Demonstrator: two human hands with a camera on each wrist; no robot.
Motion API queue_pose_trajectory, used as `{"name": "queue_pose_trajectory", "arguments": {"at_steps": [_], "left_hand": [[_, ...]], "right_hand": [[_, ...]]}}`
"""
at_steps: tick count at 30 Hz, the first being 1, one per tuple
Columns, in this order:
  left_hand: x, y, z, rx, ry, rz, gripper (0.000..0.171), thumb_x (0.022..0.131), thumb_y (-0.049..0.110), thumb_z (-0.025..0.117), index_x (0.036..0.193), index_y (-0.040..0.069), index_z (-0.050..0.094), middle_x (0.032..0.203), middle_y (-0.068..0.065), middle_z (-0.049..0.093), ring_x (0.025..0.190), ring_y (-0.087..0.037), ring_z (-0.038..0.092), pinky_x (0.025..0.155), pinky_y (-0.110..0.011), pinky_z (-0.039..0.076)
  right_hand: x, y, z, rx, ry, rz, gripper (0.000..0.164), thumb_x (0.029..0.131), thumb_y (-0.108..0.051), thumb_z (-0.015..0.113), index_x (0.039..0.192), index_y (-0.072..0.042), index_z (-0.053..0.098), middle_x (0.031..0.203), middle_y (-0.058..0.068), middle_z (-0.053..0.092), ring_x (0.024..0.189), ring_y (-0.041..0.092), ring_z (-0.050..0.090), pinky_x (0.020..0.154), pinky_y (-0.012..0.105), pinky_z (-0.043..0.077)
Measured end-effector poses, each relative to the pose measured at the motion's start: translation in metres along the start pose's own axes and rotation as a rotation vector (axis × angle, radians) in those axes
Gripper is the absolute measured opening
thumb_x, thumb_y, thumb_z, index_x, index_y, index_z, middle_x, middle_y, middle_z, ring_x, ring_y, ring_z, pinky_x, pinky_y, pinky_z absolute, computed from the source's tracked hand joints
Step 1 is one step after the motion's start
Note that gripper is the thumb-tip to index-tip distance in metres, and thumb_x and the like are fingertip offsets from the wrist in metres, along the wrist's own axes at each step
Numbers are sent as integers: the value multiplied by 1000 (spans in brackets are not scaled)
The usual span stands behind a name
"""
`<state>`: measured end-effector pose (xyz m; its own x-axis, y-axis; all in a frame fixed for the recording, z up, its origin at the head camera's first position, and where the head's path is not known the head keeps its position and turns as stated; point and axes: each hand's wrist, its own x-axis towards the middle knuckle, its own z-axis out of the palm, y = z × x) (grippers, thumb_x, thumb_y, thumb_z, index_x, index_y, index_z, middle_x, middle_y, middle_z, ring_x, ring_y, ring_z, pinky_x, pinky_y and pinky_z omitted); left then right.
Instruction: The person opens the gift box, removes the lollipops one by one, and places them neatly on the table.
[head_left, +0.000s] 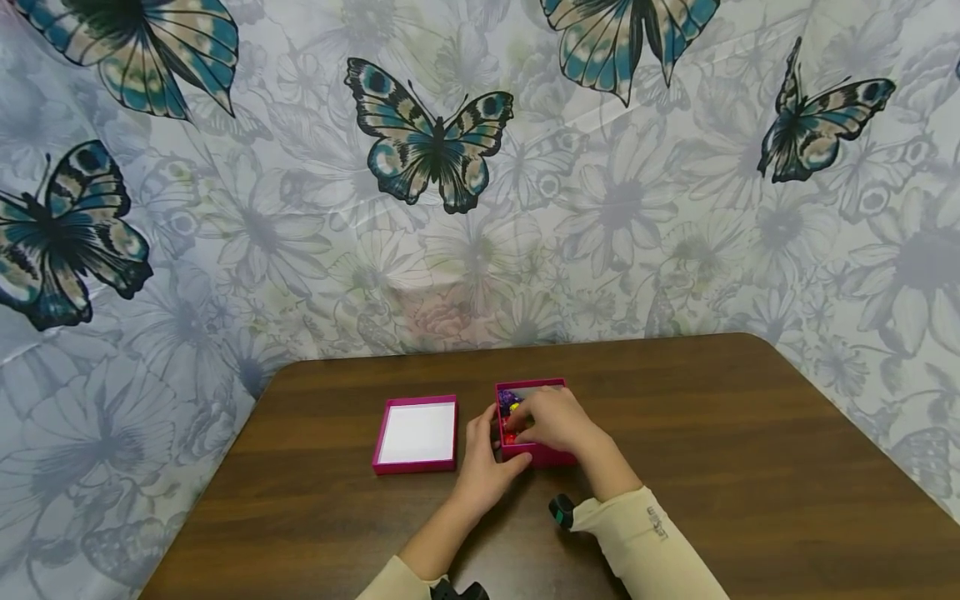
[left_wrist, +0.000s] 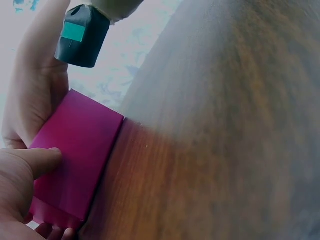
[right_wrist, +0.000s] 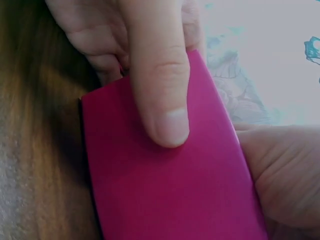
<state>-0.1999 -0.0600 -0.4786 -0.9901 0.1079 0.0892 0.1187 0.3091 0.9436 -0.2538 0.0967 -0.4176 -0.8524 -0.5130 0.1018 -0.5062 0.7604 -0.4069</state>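
Observation:
A magenta box (head_left: 551, 457) stands uncovered on the wooden table, with small purple, yellow and red pieces (head_left: 508, 401) inside it. My left hand (head_left: 482, 468) steadies this box, thumb (right_wrist: 167, 100) laid across the front wall (right_wrist: 175, 195) and the other fingers round its left side. Over the box, my right hand (head_left: 558, 419) reaches down among the pieces from the right. The box wall hides its fingertips in both wrist views, and I cannot tell whether they pinch a piece. In the left wrist view the right hand (left_wrist: 37, 80) shows behind the box (left_wrist: 82, 155).
To the left of the box lies a square magenta lid (head_left: 452, 446) with its white inside facing up. The brown table (head_left: 712, 442) extends on both sides. Behind it hangs a cloth (head_left: 615, 250) printed with butterflies and flowers. Dark wrist devices (head_left: 561, 510) sit at the cream sleeves.

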Motion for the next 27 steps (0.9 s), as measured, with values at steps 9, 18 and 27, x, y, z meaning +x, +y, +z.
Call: {"name": "queue_pose_trajectory", "arguments": {"at_steps": [9,18,27], "left_hand": [[0,-2,2,31,26,25,86,86,22,78,155,8,28,150,-18,31,136,-34,44,112,-52,40],[-1,-2,3,37,41,28,85,85,22,79,153,11,29,148,-18,32,136,-36,42,110,-57,38],[0,-3,3,78,54,34,91,83,22,81,154,9,25,148,-17,31,127,-29,44,103,-45,44]], "right_hand": [[7,-1,1,7,-78,-32,11,81,-24,83,92,-26,81,90,-11,77,95,17,70,94,52,49],[10,0,2,-9,-101,-77,7,81,-25,82,88,-26,81,88,-12,76,90,13,70,89,41,54],[12,2,0,-22,-131,-132,8,83,-21,81,91,-23,81,90,-10,77,89,11,70,88,37,54]]}}
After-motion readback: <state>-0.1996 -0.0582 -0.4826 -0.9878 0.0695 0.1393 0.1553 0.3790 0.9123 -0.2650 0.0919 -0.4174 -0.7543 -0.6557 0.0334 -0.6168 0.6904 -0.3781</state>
